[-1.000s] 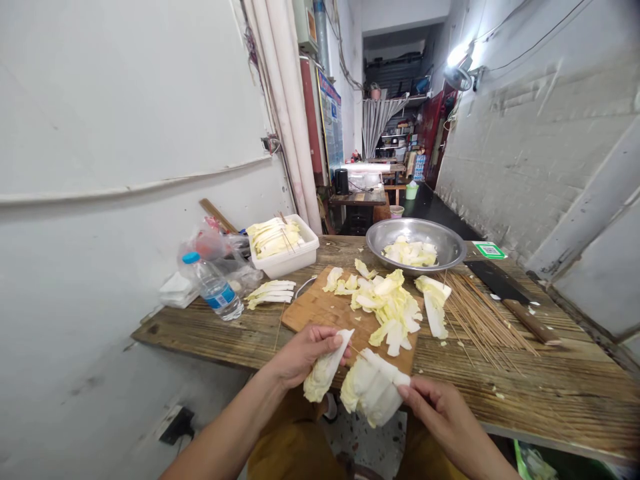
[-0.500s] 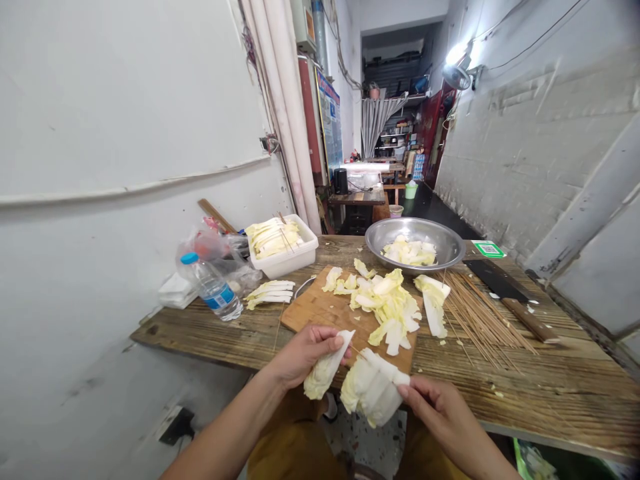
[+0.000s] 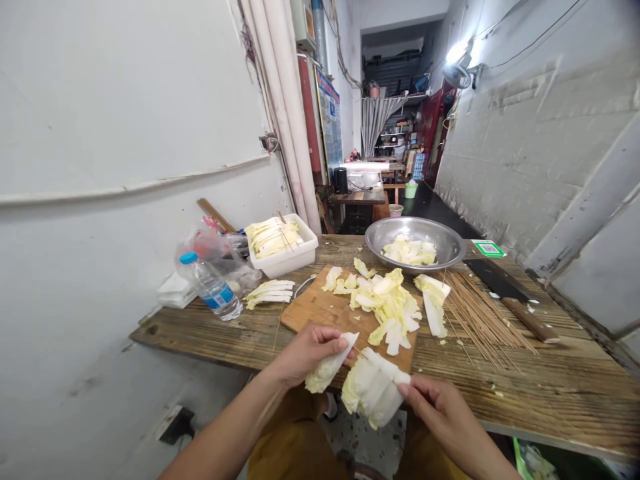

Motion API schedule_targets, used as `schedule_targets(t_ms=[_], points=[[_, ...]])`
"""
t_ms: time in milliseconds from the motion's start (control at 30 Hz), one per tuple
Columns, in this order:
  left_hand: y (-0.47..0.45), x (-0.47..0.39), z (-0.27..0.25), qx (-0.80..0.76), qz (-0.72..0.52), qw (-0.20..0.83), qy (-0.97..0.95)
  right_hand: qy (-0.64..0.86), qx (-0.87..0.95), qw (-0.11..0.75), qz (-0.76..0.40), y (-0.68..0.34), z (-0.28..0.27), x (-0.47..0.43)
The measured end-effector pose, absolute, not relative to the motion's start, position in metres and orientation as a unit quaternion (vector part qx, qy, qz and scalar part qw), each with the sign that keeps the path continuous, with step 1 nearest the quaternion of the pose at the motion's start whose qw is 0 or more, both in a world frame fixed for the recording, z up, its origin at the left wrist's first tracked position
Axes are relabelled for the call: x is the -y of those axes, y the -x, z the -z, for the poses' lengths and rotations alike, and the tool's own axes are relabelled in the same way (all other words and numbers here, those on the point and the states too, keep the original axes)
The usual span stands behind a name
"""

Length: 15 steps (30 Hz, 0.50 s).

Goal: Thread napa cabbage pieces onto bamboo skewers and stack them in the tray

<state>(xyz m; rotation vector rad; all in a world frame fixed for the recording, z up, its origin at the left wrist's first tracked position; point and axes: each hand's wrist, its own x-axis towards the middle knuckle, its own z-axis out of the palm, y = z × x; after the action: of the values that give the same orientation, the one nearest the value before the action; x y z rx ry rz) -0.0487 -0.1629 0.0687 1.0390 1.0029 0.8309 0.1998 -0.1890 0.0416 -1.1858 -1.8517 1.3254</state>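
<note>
Between finger and thumb, my left hand (image 3: 320,350) pinches a single napa cabbage piece (image 3: 327,368). A thin skewer shows in the small gap between it and a row of threaded cabbage pieces (image 3: 375,387). My right hand (image 3: 433,407) is closed on the right end of that row, near the table's front edge. Just beyond lies a wooden cutting board (image 3: 313,303) with a heap of loose cabbage pieces (image 3: 385,297) on it. Beside the board are another cabbage bundle (image 3: 433,303) and many bamboo skewers (image 3: 483,320).
A white tub (image 3: 287,267) of skewered cabbage and a steel bowl (image 3: 415,227) of cabbage stand at the back. A water bottle (image 3: 213,290) and plastic bags are on the left. A cleaver (image 3: 510,300) lies at the right. More cabbage strips (image 3: 270,293) lie left of the board.
My left hand and its cabbage piece have shifted very slightly toward the right. My right hand and the threaded row stay almost where they were.
</note>
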Motion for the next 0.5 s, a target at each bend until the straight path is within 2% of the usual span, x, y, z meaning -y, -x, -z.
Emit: schedule_targets(t_ms=[200,500], points=[[0.0441,0.1613,-0.0699,-0.439,-0.367,0.659,-0.488,0.448,0.683,0.292,-0.497,-0.1980,-0.0401,0.1880],[0.0475,0.1601,-0.0614,-0.417,-0.371,0.706,-0.436,0.456,0.673,0.291,-0.505,-0.2007,-0.0392,0.1884]])
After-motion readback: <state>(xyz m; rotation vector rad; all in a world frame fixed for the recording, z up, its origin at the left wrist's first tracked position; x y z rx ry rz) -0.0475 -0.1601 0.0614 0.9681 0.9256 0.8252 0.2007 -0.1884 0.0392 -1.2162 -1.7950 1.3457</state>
